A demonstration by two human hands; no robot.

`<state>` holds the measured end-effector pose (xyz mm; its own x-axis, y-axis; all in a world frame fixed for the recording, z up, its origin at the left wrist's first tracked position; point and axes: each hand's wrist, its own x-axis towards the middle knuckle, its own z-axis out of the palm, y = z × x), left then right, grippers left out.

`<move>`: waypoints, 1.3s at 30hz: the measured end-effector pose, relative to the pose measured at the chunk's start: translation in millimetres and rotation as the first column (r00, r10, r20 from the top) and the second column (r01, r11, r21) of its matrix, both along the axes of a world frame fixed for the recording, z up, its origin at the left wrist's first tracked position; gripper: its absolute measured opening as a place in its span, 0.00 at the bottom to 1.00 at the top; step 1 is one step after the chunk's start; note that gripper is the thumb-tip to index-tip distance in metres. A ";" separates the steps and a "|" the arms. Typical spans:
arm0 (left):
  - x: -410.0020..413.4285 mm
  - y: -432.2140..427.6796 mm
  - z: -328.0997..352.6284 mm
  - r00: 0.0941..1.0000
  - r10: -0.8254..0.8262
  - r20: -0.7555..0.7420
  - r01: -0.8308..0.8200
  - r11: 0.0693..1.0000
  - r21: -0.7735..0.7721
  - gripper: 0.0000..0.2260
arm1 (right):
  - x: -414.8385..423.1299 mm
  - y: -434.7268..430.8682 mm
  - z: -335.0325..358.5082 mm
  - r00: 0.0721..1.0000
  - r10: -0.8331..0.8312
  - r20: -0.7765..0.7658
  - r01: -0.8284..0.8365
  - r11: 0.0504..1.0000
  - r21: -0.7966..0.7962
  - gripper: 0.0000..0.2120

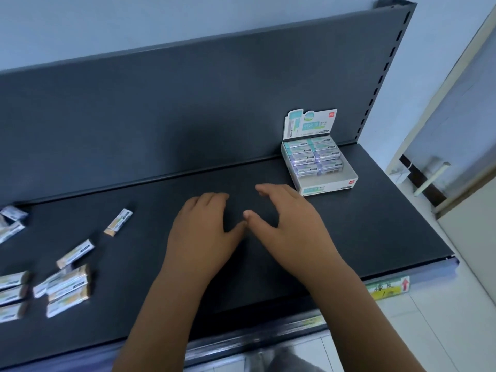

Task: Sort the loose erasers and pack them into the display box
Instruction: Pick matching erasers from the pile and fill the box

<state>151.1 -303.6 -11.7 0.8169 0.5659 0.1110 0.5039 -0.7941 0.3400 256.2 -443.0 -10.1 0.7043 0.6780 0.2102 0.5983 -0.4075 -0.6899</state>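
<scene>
Two bare forearms come up from bottom centre of the frame. Left hand [204, 232] and right hand [290, 224] are side by side, mid frame, palms down over the shelf [375, 224]. Fingers on both are loosely curved and hold nothing. The thumb tips are almost touching. Can't tell if the palms rest on the surface or hover above it.

The display box [326, 187] sits right of centre, at the back of the shelf by the back panel [188, 103]. Its printed header card [310, 124] stands upright at its rear. Packed erasers [314, 157] lie flat in two columns and fill the rear part of the box. The white box floor shows along the front. The right hand's fingertips are near the box's front left corner, not touching it.

Loose erasers are all on the left half of the shelf, well apart from the box:
- One single eraser [118, 222] lies at a slant, left of the left hand.
- Another eraser [76, 253] lies below it.
- A pile of erasers [67, 288] sits at lower left, some overlapping.
- More erasers [12, 291] are cut off by the left edge.
- A few [10, 221] lie at the upper left, against the back panel's foot.

The shelf is dark and matte, as is the back panel. A yellow-green price label [389, 287] with a red arrow is on the front rail, lower right. The text is too blurred to read. Pale floor tiles [456, 331] are at bottom right.
</scene>
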 end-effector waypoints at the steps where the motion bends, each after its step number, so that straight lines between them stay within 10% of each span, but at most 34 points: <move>1: -0.8 0.0 0.2 1.000 0.008 0.001 -0.008 1.000 0.006 0.29 | 0.7 0.9 0.3 1.000 0.006 0.009 -0.006 1.000 -0.010 0.25; 15: -14.2 -3.5 17.0 1.000 0.010 -0.009 -0.010 0.999 0.037 0.28 | 0.6 3.3 -6.9 0.998 -0.050 -0.033 0.047 0.993 -0.104 0.25; 39: -238.7 182.1 -1.7 0.997 0.018 0.071 -0.012 0.996 -0.083 0.18 | -241.9 198.2 -24.4 0.991 0.127 0.031 -0.125 0.990 -0.059 0.12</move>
<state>-87.6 -121.5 -13.4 0.8002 0.5874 0.1214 0.4871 -0.7545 0.4398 14.3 -244.8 -34.5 0.6053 0.7727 0.1915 0.6706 -0.3653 -0.6456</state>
